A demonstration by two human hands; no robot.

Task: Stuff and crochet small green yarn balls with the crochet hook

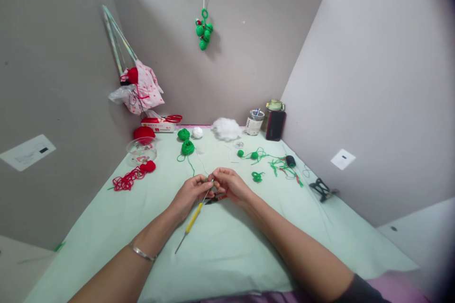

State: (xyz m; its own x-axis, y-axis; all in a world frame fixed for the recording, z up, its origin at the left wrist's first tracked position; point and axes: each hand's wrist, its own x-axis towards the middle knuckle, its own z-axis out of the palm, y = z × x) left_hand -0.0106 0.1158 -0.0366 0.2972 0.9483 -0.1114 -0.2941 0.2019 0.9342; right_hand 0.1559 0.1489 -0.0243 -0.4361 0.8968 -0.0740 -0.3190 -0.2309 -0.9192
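My left hand (192, 194) and my right hand (230, 183) meet fingertip to fingertip over the middle of the table. A crochet hook (193, 218) with a yellow handle slants down from the pinched fingers of my left hand, its thin metal shaft running up between both hands. White yarn (202, 163) leads from the white ball (197, 132) to my fingertips, where my right thumb and fingers pinch it. The bit of white work there is mostly hidden. Just beneath my hands lie dark-bladed snips (213, 199) with red handles.
Green yarn balls (187, 147) stand ahead, red yarn (128, 178) and a clear tub (142, 150) left. White stuffing (226, 129), a pen cup (254, 122) and a phone (276, 125) line the back. Green pieces (257, 176) and a black stand (322, 190) lie right.
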